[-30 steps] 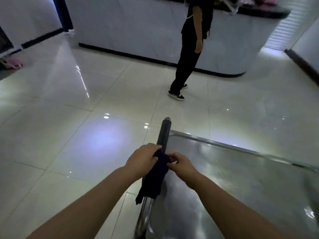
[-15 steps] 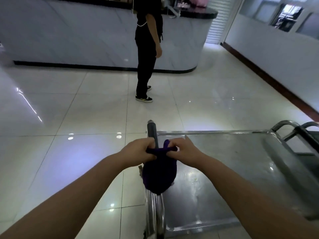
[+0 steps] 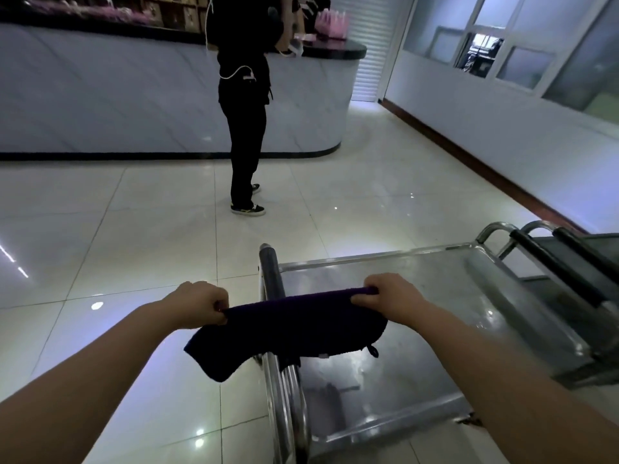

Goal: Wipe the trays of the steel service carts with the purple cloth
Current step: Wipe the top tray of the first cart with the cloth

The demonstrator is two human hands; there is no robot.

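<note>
The purple cloth (image 3: 288,329) hangs stretched wide between my two hands, above the cart's handle (image 3: 271,272). My left hand (image 3: 201,304) pinches its left top corner, out over the floor. My right hand (image 3: 390,298) pinches the right top corner, above the steel tray (image 3: 435,329) of the service cart. The tray is shiny and bare, with a raised rim. A second cart (image 3: 566,266) with black-padded handles stands against its right end.
A person in black (image 3: 246,105) stands on the glossy tiled floor (image 3: 100,246) a few steps ahead, by a long marble-fronted counter (image 3: 134,95). A white wall with windows (image 3: 502,122) runs along the right.
My hands have pulled apart and spread the bunched cloth out wide. The view has swung right, bringing the second cart and right wall into sight.
</note>
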